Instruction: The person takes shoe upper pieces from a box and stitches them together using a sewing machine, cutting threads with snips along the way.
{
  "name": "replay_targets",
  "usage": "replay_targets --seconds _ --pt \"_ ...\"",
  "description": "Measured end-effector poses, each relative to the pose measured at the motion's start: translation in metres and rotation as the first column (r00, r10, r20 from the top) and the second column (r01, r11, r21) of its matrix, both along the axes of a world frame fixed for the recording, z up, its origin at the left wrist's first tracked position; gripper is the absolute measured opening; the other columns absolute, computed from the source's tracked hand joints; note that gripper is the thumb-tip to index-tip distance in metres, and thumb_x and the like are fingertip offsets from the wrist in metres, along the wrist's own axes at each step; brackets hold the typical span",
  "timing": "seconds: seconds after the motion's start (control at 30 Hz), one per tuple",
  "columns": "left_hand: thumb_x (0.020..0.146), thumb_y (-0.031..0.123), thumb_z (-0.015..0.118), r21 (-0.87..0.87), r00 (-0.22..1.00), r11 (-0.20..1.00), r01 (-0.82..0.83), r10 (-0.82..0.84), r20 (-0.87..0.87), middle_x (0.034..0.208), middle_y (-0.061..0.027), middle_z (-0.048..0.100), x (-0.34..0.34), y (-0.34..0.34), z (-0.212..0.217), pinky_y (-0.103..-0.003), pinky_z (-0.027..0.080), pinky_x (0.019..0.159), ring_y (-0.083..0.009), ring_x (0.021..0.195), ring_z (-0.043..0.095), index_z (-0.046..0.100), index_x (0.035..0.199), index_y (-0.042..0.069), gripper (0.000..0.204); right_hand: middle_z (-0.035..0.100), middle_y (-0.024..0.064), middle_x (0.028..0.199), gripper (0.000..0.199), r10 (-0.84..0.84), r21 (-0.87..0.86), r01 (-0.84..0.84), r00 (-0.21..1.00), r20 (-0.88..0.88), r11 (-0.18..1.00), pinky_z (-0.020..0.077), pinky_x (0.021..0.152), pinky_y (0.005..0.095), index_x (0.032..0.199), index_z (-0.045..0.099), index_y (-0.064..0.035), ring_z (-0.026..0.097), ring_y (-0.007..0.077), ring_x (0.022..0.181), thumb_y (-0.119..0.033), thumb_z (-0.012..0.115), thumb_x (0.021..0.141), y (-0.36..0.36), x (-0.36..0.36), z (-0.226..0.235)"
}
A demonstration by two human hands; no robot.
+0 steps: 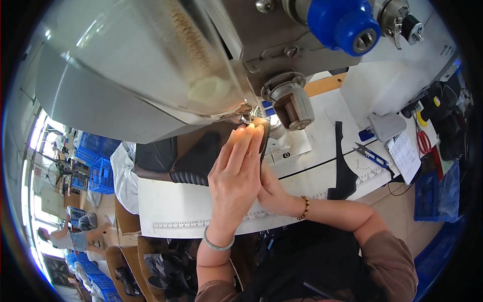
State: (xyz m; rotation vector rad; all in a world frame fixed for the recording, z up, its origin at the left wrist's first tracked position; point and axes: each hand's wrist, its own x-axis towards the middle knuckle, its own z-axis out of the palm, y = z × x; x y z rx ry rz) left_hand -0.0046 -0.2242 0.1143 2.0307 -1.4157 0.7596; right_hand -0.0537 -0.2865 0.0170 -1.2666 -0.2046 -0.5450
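Note:
A black and brown leather-like piece point(198, 151) with a ribbed edge lies under the head of a sewing machine point(141, 65). My left hand point(236, 161) rests on its right end with fingers stretched out flat, their tips lit by the lamp close to the presser foot area point(247, 117). Tucked against it is my right hand point(271, 190); its fingers are mostly hidden behind the left one. The needle itself cannot be made out.
On the white table point(176, 206) with a printed ruler lie a black cut piece point(344, 171), blue thread snips point(372, 157), a paper sheet point(404, 157) and red-handled scissors point(423, 142). Blue crates point(101, 174) stand left; a person point(75, 236) is farther off.

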Motion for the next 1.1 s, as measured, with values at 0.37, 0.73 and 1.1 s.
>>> replay_targets --seconds 0.37,0.73,1.1 --pt "0.070 -0.012 0.052 -0.248 0.993 0.969 -0.011 0.039 0.108 0.100 -0.0104 0.061 0.011 -0.008 -0.029 -0.035 0.047 0.084 -0.0273 0.095 0.060 0.067 0.102 0.000 0.037 0.043 0.0210 0.128 0.055 -0.125 -0.773 0.174 0.984 0.123 0.610 0.0384 0.095 0.0384 0.126 0.043 0.0031 0.045 0.0345 0.116 0.007 0.052 0.072 -0.041 -0.039 0.020" --pt "0.065 -0.014 0.057 -0.193 0.983 0.966 0.175 -0.161 0.084 0.091 -0.0071 0.059 0.035 0.000 -0.017 -0.037 0.053 0.086 -0.0257 0.089 0.063 0.069 0.093 0.000 0.033 0.057 0.0025 0.115 0.041 -0.384 -0.642 0.732 0.673 0.632 0.227 0.0356 0.079 0.0326 0.106 0.060 -0.0104 0.054 0.0226 0.105 0.007 0.056 0.069 -0.122 -0.007 0.058" --pt "0.070 0.003 0.071 -0.205 0.988 0.978 0.020 -0.052 -0.148 0.091 -0.0079 0.062 0.017 -0.002 -0.010 -0.039 0.048 0.088 -0.0279 0.095 0.062 0.067 0.092 0.005 0.023 0.057 0.0014 0.112 0.030 -0.377 -0.661 0.736 0.659 0.650 0.146 0.0325 0.072 0.0321 0.094 0.065 -0.0137 0.054 0.0188 0.093 0.002 0.058 0.071 -0.118 -0.009 0.063"
